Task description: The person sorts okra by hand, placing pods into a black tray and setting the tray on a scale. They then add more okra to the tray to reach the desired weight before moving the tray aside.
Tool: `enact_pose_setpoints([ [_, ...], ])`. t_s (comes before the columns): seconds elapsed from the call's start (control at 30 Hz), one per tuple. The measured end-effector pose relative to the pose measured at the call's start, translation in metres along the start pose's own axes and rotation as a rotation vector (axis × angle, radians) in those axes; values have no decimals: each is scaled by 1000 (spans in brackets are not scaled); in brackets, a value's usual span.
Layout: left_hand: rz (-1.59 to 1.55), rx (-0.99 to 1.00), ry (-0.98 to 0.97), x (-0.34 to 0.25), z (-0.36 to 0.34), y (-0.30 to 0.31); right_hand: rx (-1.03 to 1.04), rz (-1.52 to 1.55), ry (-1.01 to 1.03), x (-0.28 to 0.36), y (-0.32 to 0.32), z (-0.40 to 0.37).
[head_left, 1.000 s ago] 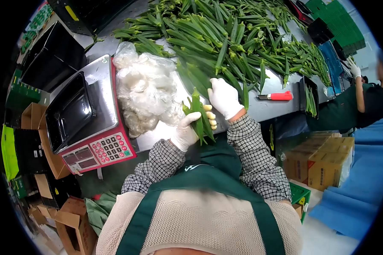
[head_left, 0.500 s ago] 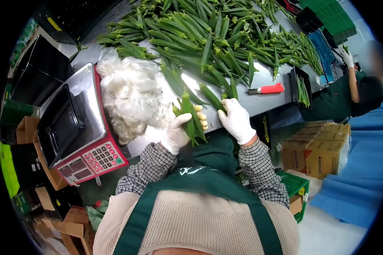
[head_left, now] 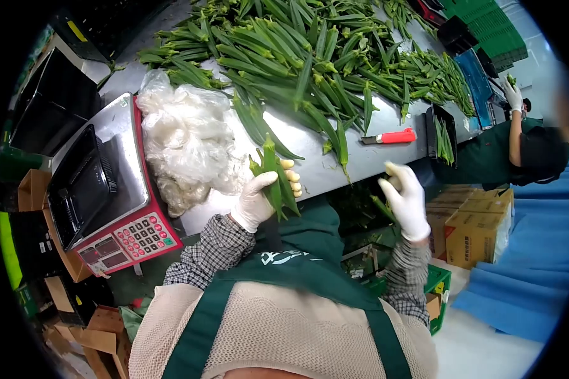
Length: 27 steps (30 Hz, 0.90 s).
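Note:
My left hand, in a white glove, is closed around several green okra pods just off the table's front edge. My right hand, also gloved, is past the edge with thumb and forefinger apart. A single okra pod is just below its fingers, apart from them as far as I can see. Ahead lies a large heap of okra on the metal table. A utility knife with a red handle rests on the table near the edge.
A red scale at the left bears a black tray. Crumpled clear plastic bags lie beside it. A black tray with okra stands at right, near a co-worker's gloved hand. Cardboard boxes sit on the floor.
My right hand has moved right and down, away from the table edge, and let go of the okra pod it held. My left hand still holds its okra pods.

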<state>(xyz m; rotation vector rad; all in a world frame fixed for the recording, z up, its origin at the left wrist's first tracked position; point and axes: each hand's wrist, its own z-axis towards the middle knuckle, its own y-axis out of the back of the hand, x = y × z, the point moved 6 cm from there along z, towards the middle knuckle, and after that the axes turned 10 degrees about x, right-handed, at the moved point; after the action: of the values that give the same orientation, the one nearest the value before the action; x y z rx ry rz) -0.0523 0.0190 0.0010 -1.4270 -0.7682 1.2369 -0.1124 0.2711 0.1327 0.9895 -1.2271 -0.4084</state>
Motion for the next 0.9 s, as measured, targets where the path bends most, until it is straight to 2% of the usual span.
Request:
enact_pose_setpoints([
  [0.07, -2, 11, 9, 0, 0, 1, -168, -102, 236, 22, -32, 42],
  [0.13, 16, 22, -4, 0, -2, 0, -161, -109, 220, 33, -64, 89],
  [0.17, 37, 0, -9, -1, -3, 0, -201, -177, 296, 35, -76, 110],
  [0.27, 23, -21, -29, -2, -5, 0, -293, 79, 366, 36, -66, 132],
  [0.3, 25, 2, -36, -3, -5, -3, -297, 180, 275, 37, -46, 125],
  [0.33, 23, 0, -37, -3, -5, -3, -335, 183, 273, 33, -23, 112],
  [0.37, 19, -3, -36, -3, -5, -3, -289, 325, 80, 36, 2, 89],
  [0.4, 16, -2, -35, -3, -4, -3, -244, 337, -26, 40, 27, 63],
  [0.43, 2, -7, -22, -2, -3, -2, -294, 159, 35, 29, 48, 42],
  [0.5, -10, 21, -3, -3, -3, -5, -155, -104, -33, 10, 75, 5],
  [0.53, -15, 21, 11, -2, -2, -5, -110, -235, -68, 4, 74, -4],
  [0.6, -26, -12, 40, 1, -3, -3, -154, -429, -74, 10, 57, -2],
  [0.67, -22, -18, 49, -3, 1, -3, -107, -139, 128, 41, 28, 23],
  [0.73, -19, -20, 61, -3, -2, -5, -86, -93, 374, 68, -6, 64],
  [0.8, 2, -5, 38, -4, -3, -8, -97, -116, 590, 104, -36, 116],
  [0.87, 2, -12, 20, -4, -4, -6, -196, -341, 707, 130, -65, 169],
  [0.9, -2, -23, 13, -4, -4, -5, -163, -457, 641, 131, -82, 197],
])
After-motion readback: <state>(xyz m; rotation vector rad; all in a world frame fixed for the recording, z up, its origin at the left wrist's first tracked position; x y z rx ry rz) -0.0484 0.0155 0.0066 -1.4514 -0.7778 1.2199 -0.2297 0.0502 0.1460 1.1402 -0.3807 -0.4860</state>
